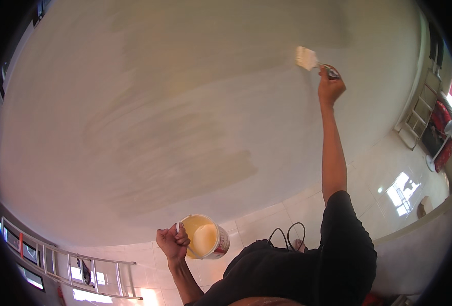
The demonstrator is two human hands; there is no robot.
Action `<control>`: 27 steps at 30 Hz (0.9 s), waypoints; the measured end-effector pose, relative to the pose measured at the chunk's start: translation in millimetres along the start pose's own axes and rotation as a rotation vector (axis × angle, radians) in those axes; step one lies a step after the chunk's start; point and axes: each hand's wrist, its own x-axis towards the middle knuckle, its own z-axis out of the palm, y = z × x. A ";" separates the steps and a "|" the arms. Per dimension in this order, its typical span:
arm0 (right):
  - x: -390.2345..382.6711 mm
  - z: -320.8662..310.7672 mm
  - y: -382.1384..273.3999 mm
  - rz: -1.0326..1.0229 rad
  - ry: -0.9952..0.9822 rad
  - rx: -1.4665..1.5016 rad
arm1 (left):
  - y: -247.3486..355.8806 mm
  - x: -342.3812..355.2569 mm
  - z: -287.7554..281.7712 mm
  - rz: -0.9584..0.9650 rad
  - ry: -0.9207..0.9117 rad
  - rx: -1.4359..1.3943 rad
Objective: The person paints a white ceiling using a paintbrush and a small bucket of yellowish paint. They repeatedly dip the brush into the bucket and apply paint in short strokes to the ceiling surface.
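Note:
My right arm is stretched out toward the wall point(195, 76), and my right hand point(331, 91) is closed round the handle of a paintbrush point(306, 58). Its wide, pale bristles are at the wall; whether they touch it I cannot tell. Low and to the left, my left hand point(173, 241) grips the handle of a white bucket point(222, 244). Pale yellow paint point(204, 235) shows inside the bucket. Darker, damp-looking streaks mark the wall's middle and upper part.
An aluminium ladder point(78, 260) stands at the lower left. Another ladder point(421, 109) leans at the right, beside red things point(443, 127) and a white stand point(430, 163). Shiny pale tiles point(266, 219) cover the floor. Black cable loops point(287, 235) rise near my body.

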 end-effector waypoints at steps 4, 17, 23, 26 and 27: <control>-7.5 17.6 -13.9 -0.226 0.104 -0.387 | -1.7 4.3 1.3 -0.028 -0.036 -0.011; -84.9 53.3 -81.5 0.201 -0.370 0.536 | 0.6 2.5 -0.5 0.025 -0.074 0.024; 12.4 -2.5 -2.0 0.096 -0.096 0.083 | -0.4 -1.0 4.9 0.006 -0.015 -0.008; 19.3 -4.3 -4.9 -0.077 0.114 -0.265 | 1.3 -4.3 6.1 0.005 -0.021 -0.004; 10.9 3.9 -8.9 -0.171 0.102 -0.392 | 1.7 -2.7 6.2 0.004 -0.031 -0.002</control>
